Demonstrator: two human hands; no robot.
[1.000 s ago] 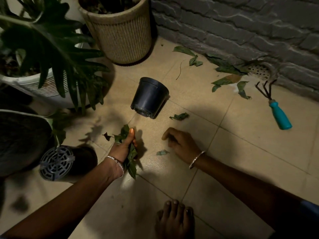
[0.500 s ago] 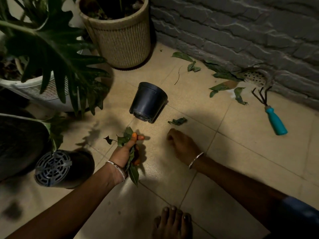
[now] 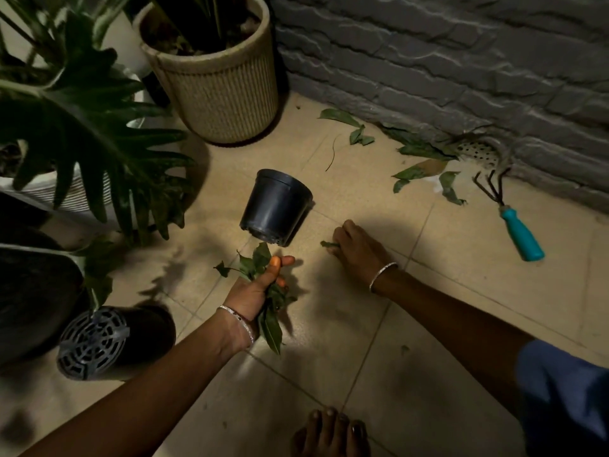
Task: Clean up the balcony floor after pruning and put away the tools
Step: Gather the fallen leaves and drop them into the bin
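My left hand (image 3: 255, 286) grips a bunch of cut green leaves (image 3: 271, 319) low over the tiled floor, just below a small black plastic pot (image 3: 275, 207) that lies on its side. To the right of the pot, my right hand (image 3: 357, 250) is curled on the floor and pinches a small leaf scrap (image 3: 328, 244). More cut leaves (image 3: 425, 169) lie scattered along the grey brick wall. A hand rake with a teal handle (image 3: 522, 237) lies on the floor at the right, prongs toward the wall.
A ribbed beige planter (image 3: 219, 94) stands at the back. A white pot with a big split-leaf plant (image 3: 82, 127) fills the left. A dark pot (image 3: 95, 341) lies on its side at lower left. My bare foot (image 3: 329, 433) is at the bottom edge.
My right hand has moved up and right across the floor to the leaf scrap near the black pot and taken it. My left hand keeps its bunch of leaves.
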